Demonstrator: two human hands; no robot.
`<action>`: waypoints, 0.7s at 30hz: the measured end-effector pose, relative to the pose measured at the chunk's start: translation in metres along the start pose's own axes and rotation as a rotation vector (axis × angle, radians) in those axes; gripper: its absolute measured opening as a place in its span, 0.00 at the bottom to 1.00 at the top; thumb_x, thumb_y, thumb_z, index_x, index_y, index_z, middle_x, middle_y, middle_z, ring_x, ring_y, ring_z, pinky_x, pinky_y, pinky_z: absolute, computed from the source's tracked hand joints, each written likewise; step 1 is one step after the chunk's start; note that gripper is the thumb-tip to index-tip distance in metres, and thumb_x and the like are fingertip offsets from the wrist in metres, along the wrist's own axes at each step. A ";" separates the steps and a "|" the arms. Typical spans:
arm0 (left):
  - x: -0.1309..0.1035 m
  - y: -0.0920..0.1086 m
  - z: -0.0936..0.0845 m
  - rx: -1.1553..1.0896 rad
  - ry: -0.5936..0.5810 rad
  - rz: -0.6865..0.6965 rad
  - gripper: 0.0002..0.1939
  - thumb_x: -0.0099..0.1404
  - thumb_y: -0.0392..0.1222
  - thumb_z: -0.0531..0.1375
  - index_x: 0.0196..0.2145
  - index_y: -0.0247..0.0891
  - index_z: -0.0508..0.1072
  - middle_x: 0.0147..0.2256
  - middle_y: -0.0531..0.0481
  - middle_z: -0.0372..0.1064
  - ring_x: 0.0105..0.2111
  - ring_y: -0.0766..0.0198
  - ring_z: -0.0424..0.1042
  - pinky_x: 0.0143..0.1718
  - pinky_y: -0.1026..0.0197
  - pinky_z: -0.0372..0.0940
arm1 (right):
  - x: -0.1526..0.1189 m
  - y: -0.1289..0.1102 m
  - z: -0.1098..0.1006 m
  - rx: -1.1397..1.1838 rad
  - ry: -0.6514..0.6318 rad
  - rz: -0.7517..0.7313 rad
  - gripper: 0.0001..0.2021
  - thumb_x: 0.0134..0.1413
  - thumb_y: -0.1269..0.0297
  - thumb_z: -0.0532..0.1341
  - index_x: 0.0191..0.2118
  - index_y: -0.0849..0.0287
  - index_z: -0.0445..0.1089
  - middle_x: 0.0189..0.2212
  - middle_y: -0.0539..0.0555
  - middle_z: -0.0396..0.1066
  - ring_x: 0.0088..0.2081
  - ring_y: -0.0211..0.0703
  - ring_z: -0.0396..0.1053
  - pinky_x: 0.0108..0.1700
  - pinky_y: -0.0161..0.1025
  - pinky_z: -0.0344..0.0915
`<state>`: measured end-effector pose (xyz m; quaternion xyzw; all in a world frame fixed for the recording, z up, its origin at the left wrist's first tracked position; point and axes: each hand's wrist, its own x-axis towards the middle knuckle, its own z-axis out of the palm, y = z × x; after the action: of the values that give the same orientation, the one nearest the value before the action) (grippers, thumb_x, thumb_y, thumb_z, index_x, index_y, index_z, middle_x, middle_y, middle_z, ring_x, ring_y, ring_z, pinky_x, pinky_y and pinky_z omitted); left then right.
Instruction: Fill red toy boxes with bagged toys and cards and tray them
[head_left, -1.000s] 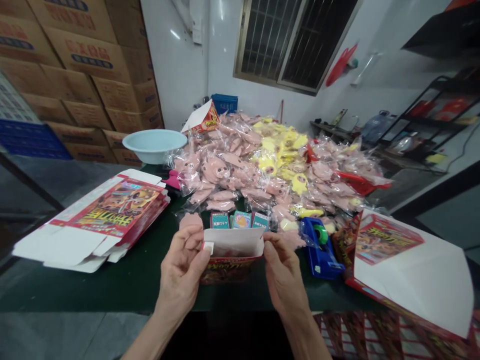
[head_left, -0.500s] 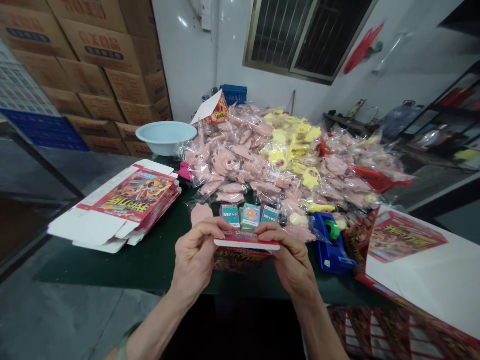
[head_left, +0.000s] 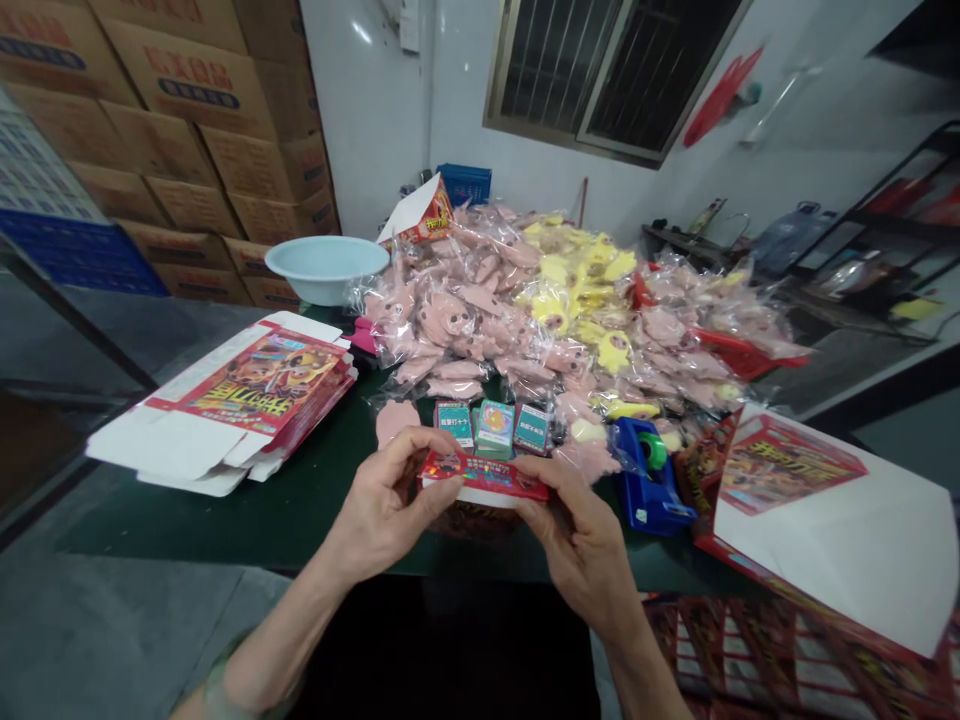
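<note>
Both hands grip a red printed cardboard box (head_left: 487, 472) near the table's front edge. My left hand (head_left: 394, 500) pinches its left end, thumb along the near side and fingers over the top. At the other end, my right hand (head_left: 577, 530) closes round the corner in the same way. The box's lower part is dark and partly hidden. Just beyond it lie small stacks of cards, a teal one (head_left: 454, 425), one with an orange picture (head_left: 495, 430) and another teal one (head_left: 532, 428). A pink bagged toy (head_left: 397, 420) rests left of the cards.
A heap of bagged pink and yellow toys (head_left: 487, 310) covers the table's back. Flattened boxes (head_left: 255, 390) are stacked left, near a pale blue basin (head_left: 328, 268). On the right stand a blue tape dispenser (head_left: 649, 480) and an open display box (head_left: 825, 520). Cartons (head_left: 202, 150) line the wall.
The red box has tipped so more of its printed top shows. My left thumb has come round onto its near side, and my right thumb has shifted below the edge.
</note>
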<state>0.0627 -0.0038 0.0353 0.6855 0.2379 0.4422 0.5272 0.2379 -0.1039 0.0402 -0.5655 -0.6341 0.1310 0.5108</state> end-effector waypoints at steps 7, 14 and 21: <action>0.005 -0.009 0.005 -0.031 0.109 0.188 0.05 0.62 0.34 0.58 0.32 0.40 0.75 0.32 0.50 0.70 0.35 0.65 0.69 0.37 0.64 0.63 | -0.002 -0.015 0.015 -0.067 0.136 -0.042 0.11 0.56 0.76 0.55 0.43 0.59 0.69 0.37 0.54 0.71 0.39 0.37 0.70 0.41 0.32 0.66; 0.005 -0.019 -0.003 -0.280 0.010 0.112 0.05 0.60 0.37 0.60 0.31 0.39 0.77 0.35 0.46 0.69 0.36 0.61 0.70 0.35 0.60 0.66 | -0.007 -0.015 0.027 -0.180 0.206 -0.179 0.16 0.54 0.80 0.55 0.47 0.61 0.68 0.41 0.57 0.69 0.41 0.38 0.70 0.43 0.34 0.68; -0.003 -0.033 0.002 -0.223 -0.023 0.247 0.08 0.57 0.34 0.63 0.37 0.41 0.75 0.43 0.44 0.70 0.42 0.56 0.72 0.40 0.55 0.68 | -0.025 0.007 0.032 -0.270 0.189 -0.250 0.25 0.56 0.79 0.53 0.58 0.57 0.58 0.56 0.62 0.59 0.56 0.47 0.61 0.54 0.45 0.64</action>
<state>0.0676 0.0040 0.0031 0.6518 0.0952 0.5193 0.5445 0.2126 -0.1092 0.0080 -0.5554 -0.6604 -0.0733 0.5000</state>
